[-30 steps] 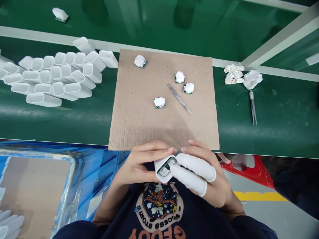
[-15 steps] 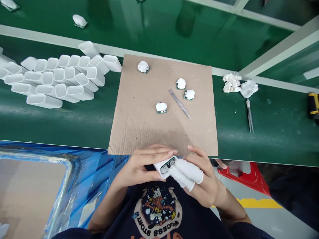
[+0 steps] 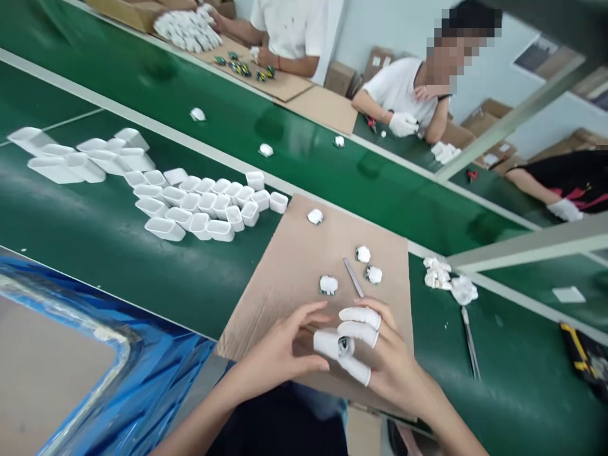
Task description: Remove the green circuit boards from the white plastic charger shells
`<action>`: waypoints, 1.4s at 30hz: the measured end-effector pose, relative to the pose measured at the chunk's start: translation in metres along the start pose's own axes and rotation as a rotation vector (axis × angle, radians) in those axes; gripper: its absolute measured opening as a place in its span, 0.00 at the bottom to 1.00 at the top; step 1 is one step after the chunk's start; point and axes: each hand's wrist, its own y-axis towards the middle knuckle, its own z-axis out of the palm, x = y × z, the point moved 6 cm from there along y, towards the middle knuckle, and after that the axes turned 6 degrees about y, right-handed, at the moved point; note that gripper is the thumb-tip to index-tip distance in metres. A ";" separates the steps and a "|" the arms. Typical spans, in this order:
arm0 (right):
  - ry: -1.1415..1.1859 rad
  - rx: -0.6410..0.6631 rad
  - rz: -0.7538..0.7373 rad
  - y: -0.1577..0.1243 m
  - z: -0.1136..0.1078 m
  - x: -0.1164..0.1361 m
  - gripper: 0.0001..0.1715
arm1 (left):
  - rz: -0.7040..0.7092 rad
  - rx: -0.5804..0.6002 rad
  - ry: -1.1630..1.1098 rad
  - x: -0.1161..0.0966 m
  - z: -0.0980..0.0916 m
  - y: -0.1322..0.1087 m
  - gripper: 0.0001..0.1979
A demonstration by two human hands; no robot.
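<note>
Both my hands are low over the near edge of a cardboard sheet (image 3: 294,266). My right hand (image 3: 380,361), with white finger cots on several fingers, pinches a small white plastic shell (image 3: 332,344) that has a circuit board showing in its open end. My left hand (image 3: 280,348) is beside it, fingers curled loosely and spread, its thumb near the shell. On the cardboard lie several small boards capped with white putty (image 3: 329,284) and metal tweezers (image 3: 353,277).
A pile of empty white shells (image 3: 204,206) lies on the green belt to the left. White putty lumps (image 3: 446,278) and a second pair of tweezers (image 3: 469,342) lie at right. A blue bin (image 3: 118,380) is at lower left. Other people work across the belt.
The view has lifted from straight down to across the belt. My left hand has loosened its hold on the shell, and my right hand now carries it over the cardboard.
</note>
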 end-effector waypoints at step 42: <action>-0.275 0.704 0.083 0.144 0.083 -0.090 0.10 | -0.499 -0.976 0.683 0.076 -0.242 -0.044 0.20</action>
